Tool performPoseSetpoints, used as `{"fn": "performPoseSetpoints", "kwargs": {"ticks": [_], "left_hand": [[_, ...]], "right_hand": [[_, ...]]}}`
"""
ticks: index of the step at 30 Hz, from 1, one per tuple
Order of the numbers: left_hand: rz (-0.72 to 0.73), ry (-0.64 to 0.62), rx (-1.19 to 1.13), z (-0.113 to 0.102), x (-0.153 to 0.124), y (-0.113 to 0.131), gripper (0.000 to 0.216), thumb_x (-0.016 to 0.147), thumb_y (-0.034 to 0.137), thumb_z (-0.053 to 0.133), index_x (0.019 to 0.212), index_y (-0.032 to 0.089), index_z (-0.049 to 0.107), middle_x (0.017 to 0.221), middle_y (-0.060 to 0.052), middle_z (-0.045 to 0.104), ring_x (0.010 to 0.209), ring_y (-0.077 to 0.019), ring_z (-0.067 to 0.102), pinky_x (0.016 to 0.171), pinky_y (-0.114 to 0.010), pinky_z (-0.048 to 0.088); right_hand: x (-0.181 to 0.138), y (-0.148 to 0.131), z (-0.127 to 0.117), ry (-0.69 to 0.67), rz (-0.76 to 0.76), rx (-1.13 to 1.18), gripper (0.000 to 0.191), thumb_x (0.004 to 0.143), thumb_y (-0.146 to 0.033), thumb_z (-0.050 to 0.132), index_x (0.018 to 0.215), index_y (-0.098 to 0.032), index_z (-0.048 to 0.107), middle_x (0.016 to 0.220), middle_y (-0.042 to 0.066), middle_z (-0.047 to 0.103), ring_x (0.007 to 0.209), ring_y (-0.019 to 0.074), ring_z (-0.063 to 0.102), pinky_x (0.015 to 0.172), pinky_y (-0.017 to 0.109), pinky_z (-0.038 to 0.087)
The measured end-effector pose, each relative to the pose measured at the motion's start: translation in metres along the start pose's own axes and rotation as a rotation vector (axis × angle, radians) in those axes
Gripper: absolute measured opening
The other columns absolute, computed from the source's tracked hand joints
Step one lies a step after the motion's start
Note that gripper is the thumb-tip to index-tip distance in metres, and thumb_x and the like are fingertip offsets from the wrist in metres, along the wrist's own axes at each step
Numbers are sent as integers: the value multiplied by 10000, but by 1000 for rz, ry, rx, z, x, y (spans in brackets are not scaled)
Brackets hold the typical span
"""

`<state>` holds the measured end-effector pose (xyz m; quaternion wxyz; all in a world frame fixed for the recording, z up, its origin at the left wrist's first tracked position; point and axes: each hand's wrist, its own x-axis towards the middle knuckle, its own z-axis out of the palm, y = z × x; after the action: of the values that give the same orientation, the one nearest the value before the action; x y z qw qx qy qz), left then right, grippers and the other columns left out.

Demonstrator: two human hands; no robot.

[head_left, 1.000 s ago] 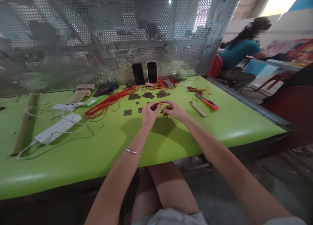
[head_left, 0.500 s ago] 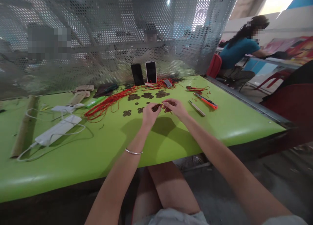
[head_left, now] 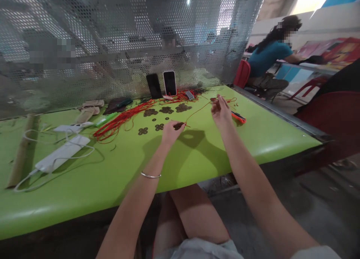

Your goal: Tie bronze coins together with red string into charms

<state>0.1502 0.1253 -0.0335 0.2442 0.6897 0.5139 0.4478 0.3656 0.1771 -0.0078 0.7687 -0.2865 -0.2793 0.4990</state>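
Observation:
My left hand (head_left: 171, 133) is closed on dark brown coins (head_left: 178, 126), partly hidden by the fingers. From them a thin red cord (head_left: 198, 113) runs up and right, looking taut, to my right hand (head_left: 221, 112). The right fingers are pinched on the cord, raised over the table near its far right part. Left of my left hand lie flower-shaped groups of holed coins (head_left: 143, 131), and behind them are piles of similar coins (head_left: 183, 107). An orange utility knife (head_left: 239, 117) lies just right of my right hand.
A bundle of red cords (head_left: 126, 116) stretches across the back left. Two phones (head_left: 170, 83) lean upright before a perforated metal screen (head_left: 112, 45). A white power strip (head_left: 62, 154) with cables lies at left, by a bamboo piece (head_left: 21, 154). A person (head_left: 271, 60) sits at right.
My right hand has moved up and right, away from my left hand, drawing the red cord out between them. The left hand still holds the coins. The view has shifted slightly.

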Motion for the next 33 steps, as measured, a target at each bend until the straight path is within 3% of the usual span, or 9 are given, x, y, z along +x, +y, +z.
{"fn": "performPoseSetpoints", "kwargs": {"ticks": [4, 15, 20, 23, 26, 29, 33], "left_hand": [[14, -116, 0, 0, -1, 3, 191, 750, 329, 632, 801, 167, 719, 752, -66, 695, 634, -150, 584, 585, -272, 449], [9, -430, -21, -1, -6, 11, 274, 755, 378, 628, 851, 142, 728, 762, -70, 707, 631, -141, 583, 589, -259, 436], [-28, -524, -94, 1, -7, 8, 302, 721, 419, 668, 858, 158, 733, 756, -70, 707, 645, -149, 602, 624, -273, 452], [-102, -479, -212, 2, -6, 6, 264, 691, 390, 707, 810, 156, 735, 708, -70, 699, 628, -145, 604, 632, -275, 467], [-173, -354, -328, 2, -3, 6, 244, 663, 360, 737, 781, 147, 732, 696, -71, 696, 617, -136, 601, 646, -278, 479], [-203, -231, -391, 2, 0, 5, 247, 675, 355, 727, 796, 140, 726, 696, -62, 690, 610, -121, 595, 668, -281, 486], [-227, -126, -447, -1, 4, 3, 237, 690, 357, 713, 788, 141, 719, 672, -46, 675, 595, -106, 579, 657, -273, 486]], "right_hand": [[5, -5, -7, 34, -4, 99, 78, 753, -255, 677, 817, -231, 639, 674, -84, 627, 534, 19, 576, 510, 114, 488], [3, -4, -1, 3, -12, 60, 11, 778, -225, 648, 787, -219, 644, 695, -70, 670, 562, 26, 616, 518, 111, 493], [1, 0, -2, -38, -46, -73, 96, 791, -277, 634, 870, -224, 639, 851, -29, 700, 747, 63, 665, 594, 137, 514], [-2, 4, -1, -120, -91, -234, 265, 796, -345, 624, 1042, -248, 601, 1002, 2, 690, 852, 98, 668, 636, 166, 527], [-7, 9, 2, -200, -128, -426, 467, 755, -421, 659, 1177, -303, 498, 1014, 4, 675, 778, 112, 669, 607, 196, 526], [-16, 14, 8, -299, -189, -606, 425, 729, -473, 670, 1074, -278, 518, 977, 23, 652, 704, 120, 646, 565, 225, 513], [-30, 17, 14, -586, -235, -863, 279, 777, -472, 615, 862, -210, 567, 867, 43, 643, 752, 148, 622, 641, 274, 519]]}}
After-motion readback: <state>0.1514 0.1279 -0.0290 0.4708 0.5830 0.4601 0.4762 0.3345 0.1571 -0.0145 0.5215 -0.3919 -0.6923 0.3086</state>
